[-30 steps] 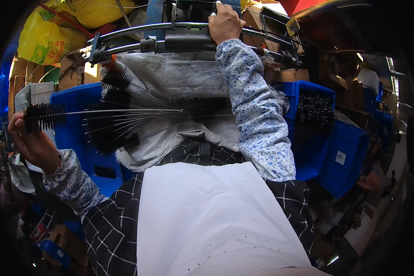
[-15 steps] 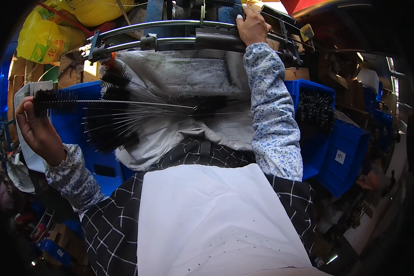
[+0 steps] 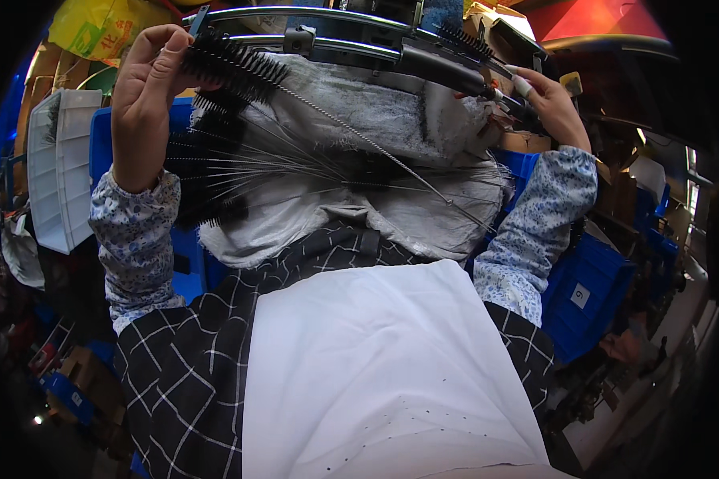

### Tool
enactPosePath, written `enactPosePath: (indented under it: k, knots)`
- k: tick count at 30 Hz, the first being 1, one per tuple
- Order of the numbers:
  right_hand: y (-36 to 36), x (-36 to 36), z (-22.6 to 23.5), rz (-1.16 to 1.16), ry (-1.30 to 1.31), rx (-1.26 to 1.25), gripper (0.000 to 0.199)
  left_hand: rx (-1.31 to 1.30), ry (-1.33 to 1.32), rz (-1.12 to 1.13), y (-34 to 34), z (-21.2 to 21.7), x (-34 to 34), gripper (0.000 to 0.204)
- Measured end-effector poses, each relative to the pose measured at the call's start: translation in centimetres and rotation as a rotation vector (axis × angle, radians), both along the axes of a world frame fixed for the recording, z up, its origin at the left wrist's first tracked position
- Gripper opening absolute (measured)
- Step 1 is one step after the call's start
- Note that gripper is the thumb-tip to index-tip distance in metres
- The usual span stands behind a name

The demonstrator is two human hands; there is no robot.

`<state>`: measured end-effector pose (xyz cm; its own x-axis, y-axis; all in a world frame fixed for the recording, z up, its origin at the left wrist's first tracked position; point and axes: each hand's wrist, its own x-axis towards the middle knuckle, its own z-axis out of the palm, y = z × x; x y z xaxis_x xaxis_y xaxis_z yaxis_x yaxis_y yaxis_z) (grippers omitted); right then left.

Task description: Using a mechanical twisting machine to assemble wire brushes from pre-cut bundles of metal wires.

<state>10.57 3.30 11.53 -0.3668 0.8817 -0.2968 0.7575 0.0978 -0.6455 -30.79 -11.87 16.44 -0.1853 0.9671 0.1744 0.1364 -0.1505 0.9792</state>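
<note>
My left hand (image 3: 148, 104) is closed around the bristle end of a long black wire brush (image 3: 244, 65). Its twisted wire stem slants down to the right across my lap. At the right end of a metal-railed machine (image 3: 351, 49), the fingers of my right hand (image 3: 555, 105) pinch the stem end of another black bristle brush (image 3: 465, 41); a white wrap shows on one fingertip. Below, a fan of several wire brushes (image 3: 208, 172) rests on a grey, dirty cloth (image 3: 359, 108) over my lap, bristles to the left, stems to the right.
A blue bin (image 3: 585, 295) stands at my right, and another blue bin (image 3: 101, 136) at my left behind the brushes. A white plastic crate (image 3: 68, 172) tilts at the far left. Yellow bags (image 3: 96, 28) lie beyond the machine, with cardboard nearby.
My left hand has come up and inward with the long brush, which now slants. My right hand has left the machine's top, moved right and now pinches a brush stem. The view has shifted.
</note>
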Motion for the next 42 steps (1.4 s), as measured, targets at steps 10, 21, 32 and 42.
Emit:
enactPosePath:
  k: [10, 21, 32, 42]
  knots:
    - [-11.7, -15.9, -1.0, 0.246, 0.547, -0.170, 0.027, -0.232, -0.074, -0.254, -1.3, -5.0, 5.2, 0.024]
    - [2.3, -11.7, -5.7, -0.202, -0.303, 0.819, 0.027, -0.558, 1.072, -0.112, -4.5, -8.0, -6.6, 0.023]
    - [3.4, -12.0, -7.2, -0.131, -0.192, 0.906, 0.022, -0.676, 0.862, -0.014, -4.3, -8.8, -7.1, 0.022]
    - [4.6, -11.0, -7.3, -0.115, -0.400, 0.875, 0.038, -0.020, 0.283, 0.391, -3.9, -3.7, -7.9, 0.015]
